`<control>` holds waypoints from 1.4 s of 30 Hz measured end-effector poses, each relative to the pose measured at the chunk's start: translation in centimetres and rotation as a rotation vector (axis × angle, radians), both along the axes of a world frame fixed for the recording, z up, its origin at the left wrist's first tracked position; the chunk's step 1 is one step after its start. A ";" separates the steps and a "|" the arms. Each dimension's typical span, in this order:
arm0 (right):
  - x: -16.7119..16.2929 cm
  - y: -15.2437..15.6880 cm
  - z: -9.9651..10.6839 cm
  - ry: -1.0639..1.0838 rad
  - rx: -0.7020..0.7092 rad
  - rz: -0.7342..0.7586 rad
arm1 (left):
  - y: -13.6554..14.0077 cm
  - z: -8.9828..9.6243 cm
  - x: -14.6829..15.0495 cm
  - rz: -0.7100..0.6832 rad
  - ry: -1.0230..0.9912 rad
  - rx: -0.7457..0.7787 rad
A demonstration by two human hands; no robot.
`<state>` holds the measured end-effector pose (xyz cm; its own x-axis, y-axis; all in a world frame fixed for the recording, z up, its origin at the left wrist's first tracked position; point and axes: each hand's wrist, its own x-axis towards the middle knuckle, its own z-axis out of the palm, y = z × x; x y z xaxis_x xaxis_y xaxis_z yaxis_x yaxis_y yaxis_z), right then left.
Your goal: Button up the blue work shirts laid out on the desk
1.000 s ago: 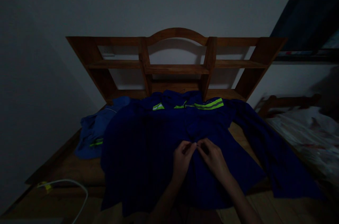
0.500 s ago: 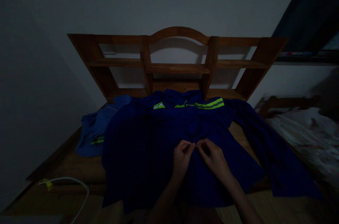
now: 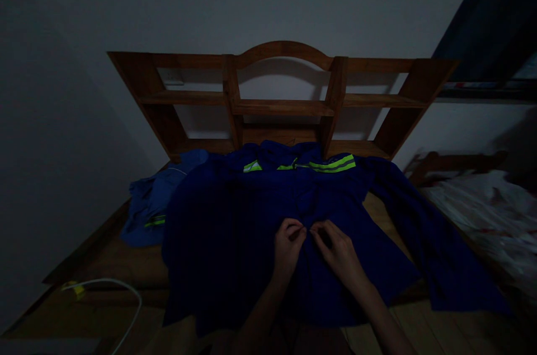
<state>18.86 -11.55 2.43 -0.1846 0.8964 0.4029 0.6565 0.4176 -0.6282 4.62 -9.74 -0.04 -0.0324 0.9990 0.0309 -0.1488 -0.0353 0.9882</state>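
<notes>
Spread front-up on the worktop [image 3: 121, 263], directly beneath the fingers: a dark blue jacket [image 3: 260, 204]. Left hand [image 3: 289, 243] just left of the front closure [image 3: 304, 198], right hand [image 3: 335, 246] just right of it, neither one nearer, fingertips almost meeting across the line. In both hands, thumb and forefinger drawn together in a pinch, apparently on the closure's edge; too dark to tell whether on a button or only on a fold of cloth.

Long axis of the body along the closure, running between the hands from the far side to the near side, with a slight slant. Collar [image 3: 274, 148] pointing away from the person, close to the foot of a wooden shelf unit [image 3: 285, 107]; hem [image 3: 335, 318] pointing back toward the person, apparently past the worktop's near edge. Widest spread from left to right, square to that axis. On the right, a long sleeve [image 3: 419, 226] slanting outward and toward the person; on the left, sleeve outline lost in dark cloth. Beyond the hands, yellow-green reflective stripes [image 3: 333, 165] across the chest.

Just beside the jacket at left, a lighter blue garment [image 3: 155, 198]; nearer, a white cable [image 3: 109, 280]. Well apart at right, pale plastic bags [image 3: 482, 193].
</notes>
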 end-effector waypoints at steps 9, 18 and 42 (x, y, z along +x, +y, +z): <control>-0.3 0.2 0.7 0.090 -0.078 -0.020 | -0.1 -0.4 0.1 -0.023 -0.017 0.059; 0.2 0.4 0.5 0.242 -0.231 0.023 | -0.1 -0.6 0.3 -0.054 -0.015 0.067; 0.9 0.9 -1.2 0.696 -0.448 0.105 | 0.0 -0.6 0.8 -0.023 0.026 0.044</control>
